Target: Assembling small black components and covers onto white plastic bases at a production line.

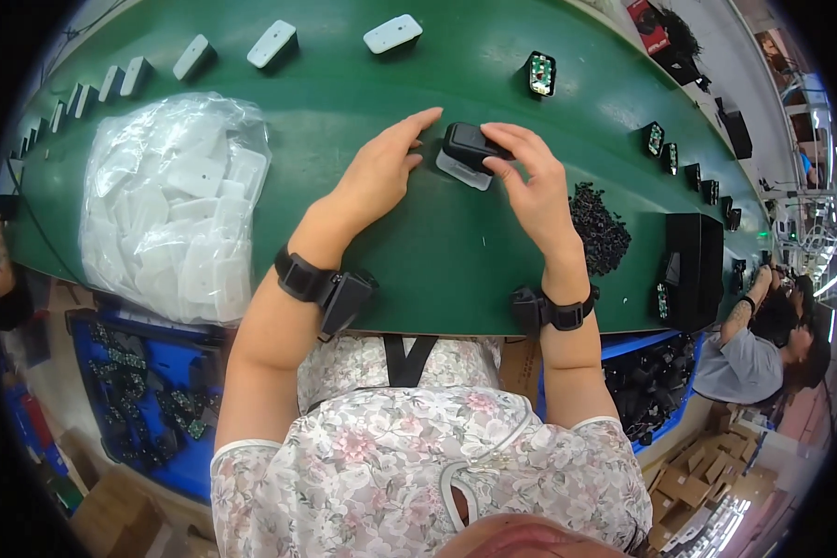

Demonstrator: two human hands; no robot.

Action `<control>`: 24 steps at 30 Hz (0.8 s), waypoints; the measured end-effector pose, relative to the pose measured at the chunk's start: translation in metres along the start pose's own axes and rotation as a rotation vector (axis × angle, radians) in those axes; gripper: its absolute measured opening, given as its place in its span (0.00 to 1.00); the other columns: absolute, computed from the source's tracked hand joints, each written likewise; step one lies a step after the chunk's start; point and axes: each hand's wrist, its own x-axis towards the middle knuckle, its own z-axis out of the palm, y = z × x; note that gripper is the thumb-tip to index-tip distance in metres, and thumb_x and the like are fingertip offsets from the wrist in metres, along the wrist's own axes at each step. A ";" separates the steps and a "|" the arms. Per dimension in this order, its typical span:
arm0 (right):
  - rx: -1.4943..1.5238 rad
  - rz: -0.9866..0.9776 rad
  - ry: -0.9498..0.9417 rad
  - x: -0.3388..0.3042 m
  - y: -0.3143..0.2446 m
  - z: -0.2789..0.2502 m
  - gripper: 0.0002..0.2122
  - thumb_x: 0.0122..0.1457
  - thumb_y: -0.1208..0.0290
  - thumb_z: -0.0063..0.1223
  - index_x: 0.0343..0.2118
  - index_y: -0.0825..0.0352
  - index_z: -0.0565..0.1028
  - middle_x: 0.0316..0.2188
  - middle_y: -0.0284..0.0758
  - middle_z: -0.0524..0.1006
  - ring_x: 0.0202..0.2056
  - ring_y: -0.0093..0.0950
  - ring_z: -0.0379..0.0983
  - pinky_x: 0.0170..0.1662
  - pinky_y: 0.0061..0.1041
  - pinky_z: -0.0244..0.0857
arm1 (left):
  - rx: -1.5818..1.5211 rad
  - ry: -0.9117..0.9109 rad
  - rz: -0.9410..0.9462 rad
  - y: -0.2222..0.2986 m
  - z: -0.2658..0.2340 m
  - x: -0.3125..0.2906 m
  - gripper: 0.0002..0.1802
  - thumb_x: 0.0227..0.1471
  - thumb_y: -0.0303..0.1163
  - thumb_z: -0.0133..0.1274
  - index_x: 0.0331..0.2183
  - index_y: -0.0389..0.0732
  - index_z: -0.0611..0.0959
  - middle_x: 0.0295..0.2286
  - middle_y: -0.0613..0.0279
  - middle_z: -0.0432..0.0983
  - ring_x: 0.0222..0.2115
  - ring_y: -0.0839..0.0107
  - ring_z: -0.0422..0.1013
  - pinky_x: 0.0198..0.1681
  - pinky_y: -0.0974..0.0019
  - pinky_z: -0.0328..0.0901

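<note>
Over the green table my right hand pinches a black plastic housing between thumb and fingers. A pale cover plate shows at the near side of the housing; whether the two are joined, I cannot tell. My left hand is just left of the housing, apart from it, with its fingers extended and nothing in them. To the right of my right hand lies a heap of small black parts.
A clear bag of white covers lies at left. White-topped units line the far side; a black housing with a green circuit board stands farther right. A black box stands at right. Blue bins flank me; a co-worker sits at right.
</note>
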 end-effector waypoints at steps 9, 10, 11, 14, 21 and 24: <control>-0.166 0.019 -0.062 -0.005 -0.008 -0.002 0.15 0.48 0.80 0.57 0.41 0.67 0.77 0.42 0.36 0.77 0.43 0.33 0.72 0.47 0.27 0.66 | 0.095 -0.023 0.138 0.011 0.000 -0.001 0.35 0.39 0.09 0.40 0.51 0.42 0.73 0.52 0.57 0.67 0.53 0.58 0.64 0.55 0.60 0.61; -0.176 0.016 -0.074 -0.006 -0.008 0.000 0.15 0.48 0.80 0.57 0.41 0.67 0.77 0.42 0.36 0.77 0.43 0.33 0.72 0.46 0.27 0.66 | 0.099 -0.042 0.138 0.011 -0.001 -0.002 0.35 0.38 0.09 0.40 0.51 0.42 0.73 0.52 0.57 0.67 0.53 0.58 0.64 0.56 0.60 0.60; -0.174 0.019 -0.077 -0.006 -0.009 0.002 0.15 0.48 0.80 0.57 0.41 0.67 0.77 0.42 0.36 0.77 0.43 0.33 0.72 0.46 0.27 0.66 | 0.104 -0.062 0.138 0.011 -0.001 -0.003 0.35 0.38 0.10 0.41 0.51 0.42 0.73 0.52 0.57 0.68 0.53 0.58 0.63 0.57 0.60 0.59; -0.151 0.019 -0.094 -0.008 -0.010 0.007 0.14 0.48 0.79 0.58 0.41 0.66 0.77 0.42 0.36 0.77 0.43 0.33 0.72 0.46 0.28 0.66 | 0.182 -0.107 0.144 0.010 -0.004 -0.006 0.34 0.39 0.10 0.40 0.51 0.42 0.74 0.52 0.57 0.67 0.53 0.59 0.63 0.57 0.60 0.59; -0.316 -0.036 -0.058 -0.016 -0.015 0.016 0.16 0.47 0.78 0.59 0.42 0.65 0.76 0.42 0.36 0.76 0.41 0.34 0.72 0.44 0.29 0.67 | 0.191 -0.156 0.128 0.014 -0.006 -0.008 0.33 0.40 0.12 0.41 0.51 0.42 0.73 0.53 0.59 0.66 0.55 0.60 0.62 0.59 0.60 0.56; -0.374 -0.034 -0.038 -0.018 -0.020 0.017 0.16 0.47 0.78 0.59 0.42 0.64 0.76 0.42 0.36 0.75 0.40 0.35 0.71 0.43 0.29 0.67 | 0.223 -0.188 0.133 0.017 -0.005 -0.006 0.33 0.41 0.12 0.40 0.52 0.42 0.73 0.54 0.60 0.65 0.55 0.61 0.61 0.60 0.60 0.55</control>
